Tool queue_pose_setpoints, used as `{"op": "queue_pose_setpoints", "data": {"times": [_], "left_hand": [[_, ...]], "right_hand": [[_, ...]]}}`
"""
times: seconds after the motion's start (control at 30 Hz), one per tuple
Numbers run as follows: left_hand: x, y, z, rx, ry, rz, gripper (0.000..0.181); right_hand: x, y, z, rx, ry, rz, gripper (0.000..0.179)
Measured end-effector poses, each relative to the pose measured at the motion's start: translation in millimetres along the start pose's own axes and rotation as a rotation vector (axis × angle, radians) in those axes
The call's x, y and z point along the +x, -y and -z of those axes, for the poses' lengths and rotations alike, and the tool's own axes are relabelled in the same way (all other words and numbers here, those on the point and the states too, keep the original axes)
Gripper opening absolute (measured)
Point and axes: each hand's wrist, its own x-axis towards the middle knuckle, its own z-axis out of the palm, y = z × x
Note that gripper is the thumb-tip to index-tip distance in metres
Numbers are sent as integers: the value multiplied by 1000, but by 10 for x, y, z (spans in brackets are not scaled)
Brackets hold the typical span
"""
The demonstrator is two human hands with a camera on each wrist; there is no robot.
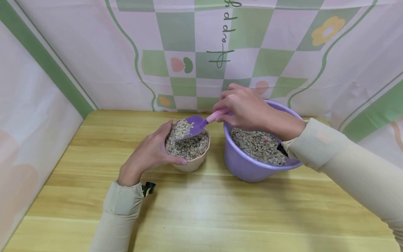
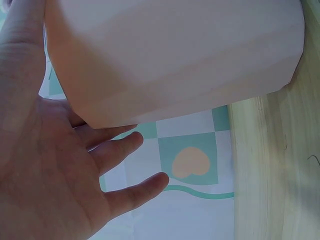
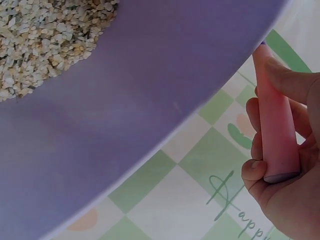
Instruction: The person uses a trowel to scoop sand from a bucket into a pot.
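A cream faceted pot (image 1: pixel 191 164) holds grey-beige gravel close to its rim. My left hand (image 1: pixel 150 148) grips the pot's left side, thumb on the near wall and fingers around the far side. In the left wrist view two fingers stretch out below the pot (image 2: pixel 190 55), apart from it. My right hand (image 1: pixel 247 108) holds a small trowel by its pink handle (image 3: pixel 277 125), fingers curled round it. The trowel's purple blade (image 1: pixel 198 123) tilts down over the pot, with pale gravel (image 1: pixel 182 128) on its lower part. Whether the blade's tip touches the gravel below is unclear.
A lilac tub (image 1: pixel 244 166) stands right of the pot, under my right forearm. More gravel (image 1: pixel 258 145) with a small red bit lies in it. The wooden table (image 1: pixel 195 217) meets a green-and-white checked cloth (image 1: pixel 176 31) at the back.
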Motion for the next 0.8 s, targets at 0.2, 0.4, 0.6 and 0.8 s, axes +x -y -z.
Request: {"op": "queue_pose_setpoints", "data": {"times": [0.2,0.4,0.6,0.8], "left_hand": [[3,11,-9,10,-9,5,140],[-2,7,-6,4,-8,-4,138],[-9,8,-10,8,0,7,139],[-4,12,-8,13,1,3,140]], "right_hand": [[-8,50,10,-58,15,20,20],[-53,61,51,-118,4,53,17],[-96,66,73,-143,-84,158,11],[-131,68,118,-179,-124,203,11]]}}
